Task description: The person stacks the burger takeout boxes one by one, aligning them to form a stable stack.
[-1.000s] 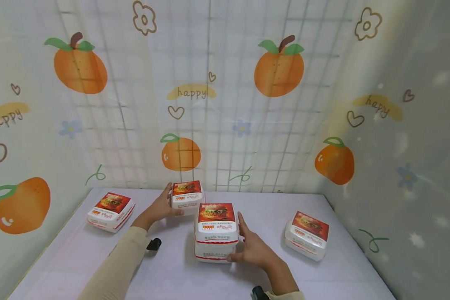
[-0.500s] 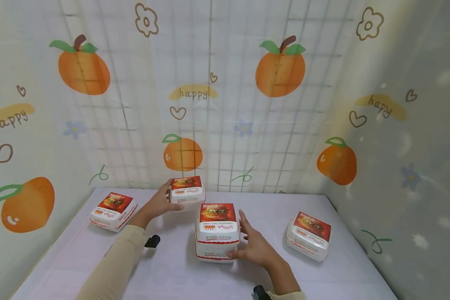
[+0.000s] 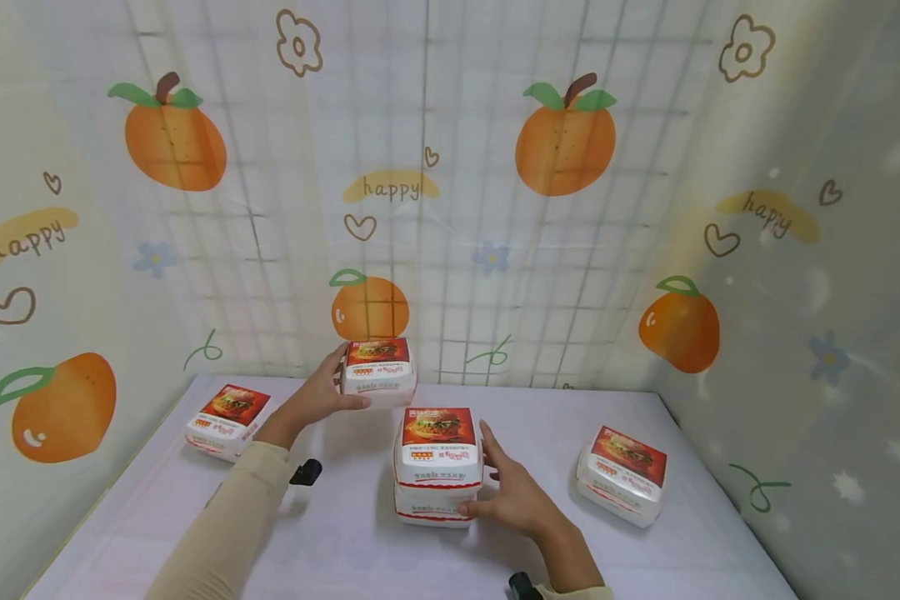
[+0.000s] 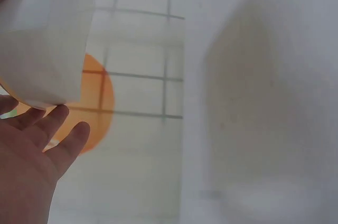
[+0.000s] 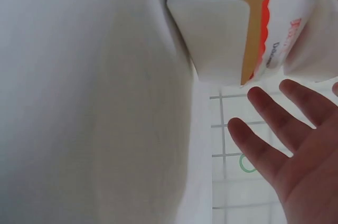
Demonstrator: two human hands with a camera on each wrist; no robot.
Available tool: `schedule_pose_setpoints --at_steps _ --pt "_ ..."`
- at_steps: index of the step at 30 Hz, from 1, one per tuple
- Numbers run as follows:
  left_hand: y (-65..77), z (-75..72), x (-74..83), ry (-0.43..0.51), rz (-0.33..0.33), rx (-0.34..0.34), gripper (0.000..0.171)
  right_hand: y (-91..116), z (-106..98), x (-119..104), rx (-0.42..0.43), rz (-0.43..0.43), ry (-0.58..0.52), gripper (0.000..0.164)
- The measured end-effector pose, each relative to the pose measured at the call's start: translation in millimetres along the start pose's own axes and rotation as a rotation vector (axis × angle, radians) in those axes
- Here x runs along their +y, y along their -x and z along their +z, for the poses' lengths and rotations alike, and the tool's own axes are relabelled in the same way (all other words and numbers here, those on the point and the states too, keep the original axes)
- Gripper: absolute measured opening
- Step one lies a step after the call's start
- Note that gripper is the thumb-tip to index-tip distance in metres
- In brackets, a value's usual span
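Left grip: white, red-topped box

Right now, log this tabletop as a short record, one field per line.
burger boxes: five in sight, lids closed
stacked: upper burger box on lower burger box
left hand: grips the held burger box, clear of the table
right hand: thumb at the lower burger box, fingers spread beside it
set apart: left-side burger box and right-side burger box, each resting on the table at an angle
backdrop: pale curtain printed with oranges
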State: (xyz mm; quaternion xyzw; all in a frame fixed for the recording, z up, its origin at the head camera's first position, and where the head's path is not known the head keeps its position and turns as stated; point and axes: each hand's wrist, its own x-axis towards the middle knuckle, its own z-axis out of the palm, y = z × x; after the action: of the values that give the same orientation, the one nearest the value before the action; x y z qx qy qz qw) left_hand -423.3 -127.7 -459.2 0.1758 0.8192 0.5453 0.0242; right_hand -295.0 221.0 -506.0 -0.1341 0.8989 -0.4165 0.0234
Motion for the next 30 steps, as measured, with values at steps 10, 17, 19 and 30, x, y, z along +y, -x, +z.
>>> schedule_pose_setpoints --at_steps 10,17,19,30 --pt "3.0 5.3 25.6 0.023 0.080 0.007 0.113 3.2 -1.5 -3.0 0.017 -0.002 0.001 0.126" --pt "10.1 9.8 34.1 0.018 0.096 0.021 0.115 3.6 -1.1 -3.8 0.016 0.028 -0.002 0.127" --pt "12.9 11.7 35.6 0.019 0.110 0.022 0.116 3.9 -1.1 -4.5 0.015 0.032 0.004 0.127" --pt "24.1 31.3 55.0 0.001 0.162 0.017 0.115 6.1 -4.7 -7.3 0.028 0.027 0.009 0.126"
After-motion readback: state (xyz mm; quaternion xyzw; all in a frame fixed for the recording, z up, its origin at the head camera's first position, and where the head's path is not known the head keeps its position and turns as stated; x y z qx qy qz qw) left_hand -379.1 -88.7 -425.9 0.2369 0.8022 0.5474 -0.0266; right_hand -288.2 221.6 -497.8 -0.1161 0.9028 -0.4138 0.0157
